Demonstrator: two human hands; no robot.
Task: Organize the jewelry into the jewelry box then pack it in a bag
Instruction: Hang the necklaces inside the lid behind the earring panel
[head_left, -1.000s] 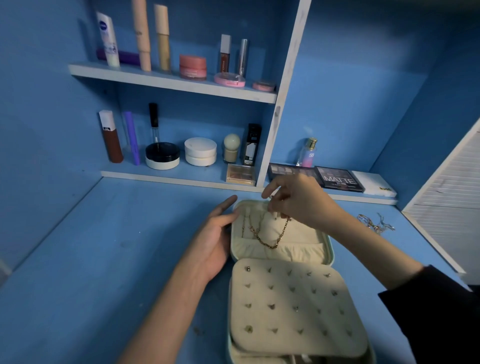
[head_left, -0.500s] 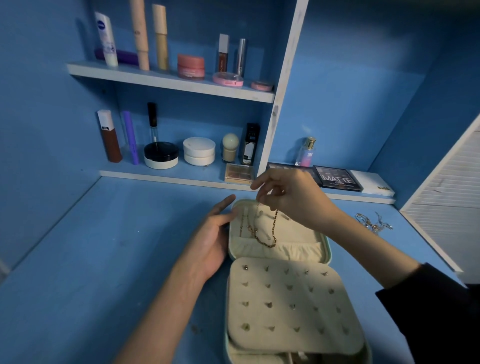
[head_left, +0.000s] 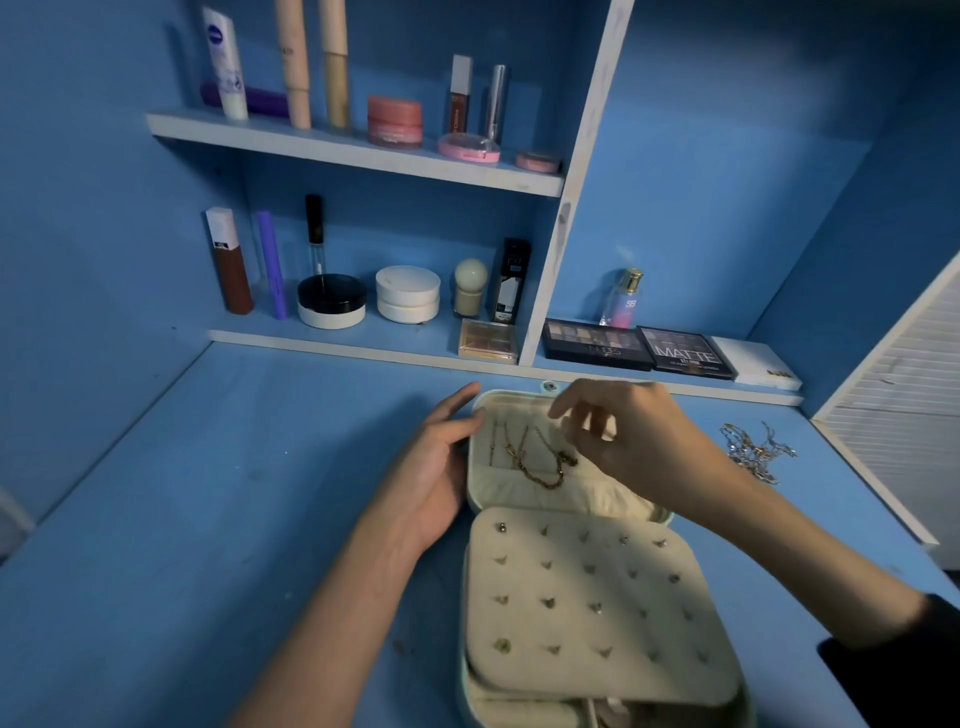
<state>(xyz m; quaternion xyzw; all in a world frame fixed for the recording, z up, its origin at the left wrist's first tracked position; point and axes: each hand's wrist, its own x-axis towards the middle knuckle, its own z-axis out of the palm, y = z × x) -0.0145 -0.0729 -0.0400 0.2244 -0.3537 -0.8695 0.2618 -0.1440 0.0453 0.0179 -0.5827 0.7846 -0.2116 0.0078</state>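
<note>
A pale jewelry box (head_left: 475, 499) lies open on the blue table. Its near half holds a cream panel (head_left: 597, 618) studded with several small earrings. A gold chain necklace (head_left: 545, 480) lies in the far half, beside thinner chains. My left hand (head_left: 436, 478) rests with straight fingers against the left side of the far half. Over that half, my right hand (head_left: 639, 441) has its fingers curled and pinches one end of the gold chain. No bag is in view.
A tangle of loose chains (head_left: 753, 452) lies on the table to the right of the box. Makeup palettes (head_left: 597, 345) and cosmetic jars and tubes fill the shelves behind. A white slatted panel (head_left: 898, 395) closes off the right side.
My right hand has come down from above the far half, and the gold chain, which hung in a loop, now lies lower on the lining. The left hand has stayed in place.
</note>
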